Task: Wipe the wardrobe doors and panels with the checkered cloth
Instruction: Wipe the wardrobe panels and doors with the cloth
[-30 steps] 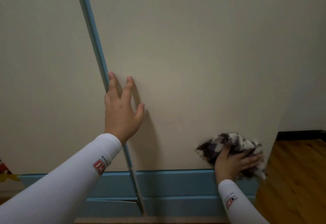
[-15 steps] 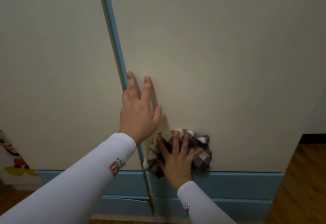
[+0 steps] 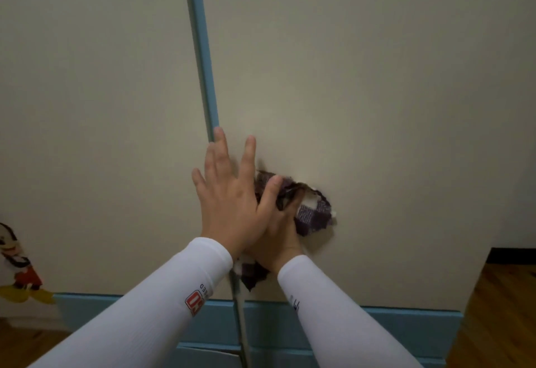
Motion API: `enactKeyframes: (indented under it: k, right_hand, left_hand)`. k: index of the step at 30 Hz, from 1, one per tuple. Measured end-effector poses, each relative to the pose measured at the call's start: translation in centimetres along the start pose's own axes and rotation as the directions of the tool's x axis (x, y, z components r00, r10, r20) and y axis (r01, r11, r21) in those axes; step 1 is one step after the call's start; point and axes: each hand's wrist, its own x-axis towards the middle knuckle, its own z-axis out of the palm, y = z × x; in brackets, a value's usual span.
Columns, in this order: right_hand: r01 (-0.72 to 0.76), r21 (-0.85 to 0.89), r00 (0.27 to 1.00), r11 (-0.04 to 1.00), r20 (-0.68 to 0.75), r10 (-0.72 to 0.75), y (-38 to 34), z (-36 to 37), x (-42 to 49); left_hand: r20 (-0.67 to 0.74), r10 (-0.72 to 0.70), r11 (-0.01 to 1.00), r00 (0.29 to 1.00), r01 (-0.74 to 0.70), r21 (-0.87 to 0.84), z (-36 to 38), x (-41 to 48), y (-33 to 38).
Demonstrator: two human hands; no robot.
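Two white sleeves (image 3: 162, 306) nearest the camera, reaching up to a cream wardrobe door (image 3: 377, 106) edged along its left side by a blue vertical strip (image 3: 200, 48), with a blue base band (image 3: 406, 327) below, wood floor (image 3: 499, 318) at lower right and a cartoon sticker (image 3: 17, 263) at far left. Left hand (image 3: 229, 199) flat on the door beside the strip, fingers spread wide, holding nothing, partly overlapping the right hand (image 3: 278, 237). Right hand pressed against the door over the bunched checkered cloth (image 3: 314, 214), fingers curled into its folds.
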Motion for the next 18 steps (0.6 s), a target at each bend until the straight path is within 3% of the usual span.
enactKeyframes:
  k: [5, 11, 18]
  right_hand:
    - [0.089, -0.075, 0.994, 0.993, -0.052, -0.093, 3.7, -2.9, 3.2]
    - [-0.147, -0.052, 0.973, 0.988, -0.189, 0.135, 10.6, -4.9, 3.2]
    - [-0.412, -0.007, 0.9, 0.911, -0.157, 0.406, 19.1, -5.1, -1.9]
  left_hand:
    - [-0.053, 0.014, 0.999, 0.998, -0.017, -0.042, 0.3, 0.5, 1.5]
    - [0.063, -0.144, 0.989, 0.988, 0.141, 0.051, 1.5, 1.2, 2.8]
    - [0.129, -0.175, 0.982, 0.976, 0.163, 0.094, 1.7, 1.9, 3.9]
